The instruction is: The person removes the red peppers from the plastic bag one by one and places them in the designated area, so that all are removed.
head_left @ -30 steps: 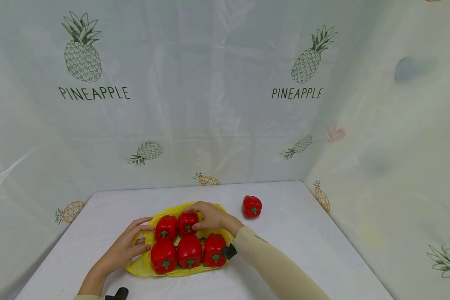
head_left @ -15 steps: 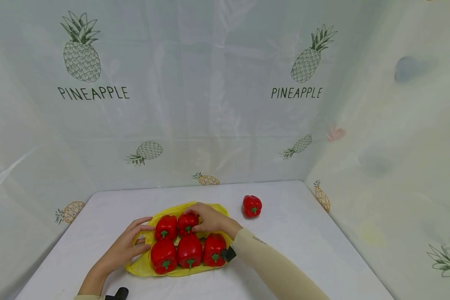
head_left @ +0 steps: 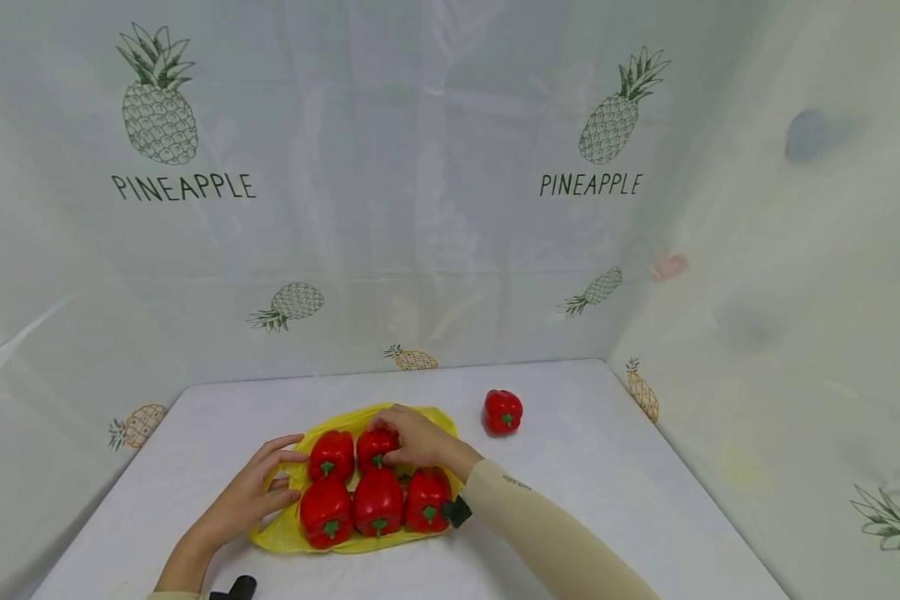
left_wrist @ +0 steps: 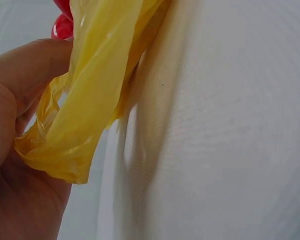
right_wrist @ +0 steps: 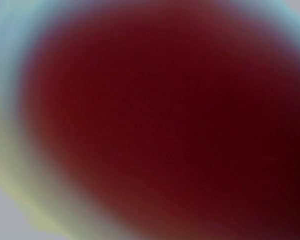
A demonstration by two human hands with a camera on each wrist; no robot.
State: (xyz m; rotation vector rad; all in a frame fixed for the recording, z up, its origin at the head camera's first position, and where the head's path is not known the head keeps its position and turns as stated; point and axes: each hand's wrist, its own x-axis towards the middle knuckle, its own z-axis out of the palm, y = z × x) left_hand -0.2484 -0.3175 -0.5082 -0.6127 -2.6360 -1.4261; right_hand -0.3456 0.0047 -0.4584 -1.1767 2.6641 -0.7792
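Several red bell peppers lie on a spread yellow plastic bag point(head_left: 360, 546). My right hand point(head_left: 416, 437) reaches over from the right and grips the back-middle bell pepper point(head_left: 370, 444), fingers over its top and thumb near its stem. Beside it sits the back-left bell pepper point(head_left: 332, 456). The front row holds a left point(head_left: 326, 508), a middle bell pepper point(head_left: 378, 500) and a right bell pepper point(head_left: 426, 496). At the bag's left edge my left hand point(head_left: 243, 500) has its fingers spread, touching the yellow plastic point(left_wrist: 90, 105). A blurred red surface point(right_wrist: 165, 120) fills the right wrist view.
One more red bell pepper point(head_left: 502, 412) stands alone at the back right of the white-covered table point(head_left: 585, 467). Pale sheets printed with pineapples point(head_left: 420, 208) hang behind the table and along its sides.
The bell pepper in my right hand has shifted very slightly to the right, along with the fingers. My left hand keeps its place at the bag's edge.
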